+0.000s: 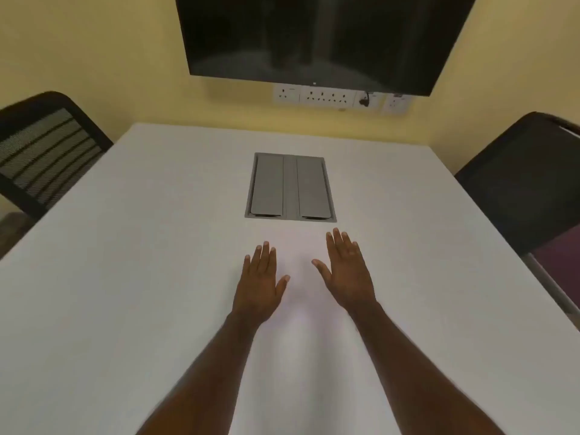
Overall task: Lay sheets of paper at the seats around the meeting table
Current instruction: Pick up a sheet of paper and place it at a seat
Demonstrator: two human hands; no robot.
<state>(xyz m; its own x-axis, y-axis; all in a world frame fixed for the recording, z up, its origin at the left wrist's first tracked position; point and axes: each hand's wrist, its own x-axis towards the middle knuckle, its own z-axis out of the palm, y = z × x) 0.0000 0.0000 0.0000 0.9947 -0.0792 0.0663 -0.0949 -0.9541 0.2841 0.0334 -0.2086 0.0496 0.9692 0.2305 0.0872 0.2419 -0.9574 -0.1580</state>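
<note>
Both the left hand (259, 287) and right hand (348, 274) are held flat, fingers spread, gripping nothing, over the white rectangular meeting table (125, 277). No paper is seen; a stack should be fetched first.

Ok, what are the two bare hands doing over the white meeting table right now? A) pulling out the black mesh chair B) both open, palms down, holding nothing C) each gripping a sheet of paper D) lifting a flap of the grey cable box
B: the left hand and right hand are spread flat and empty above the white meeting table, short of the grey cable box.

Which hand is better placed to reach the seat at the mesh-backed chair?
Left. The left hand, open and empty, lies nearer the mesh-backed chair; the right hand would have to cross over.
</note>
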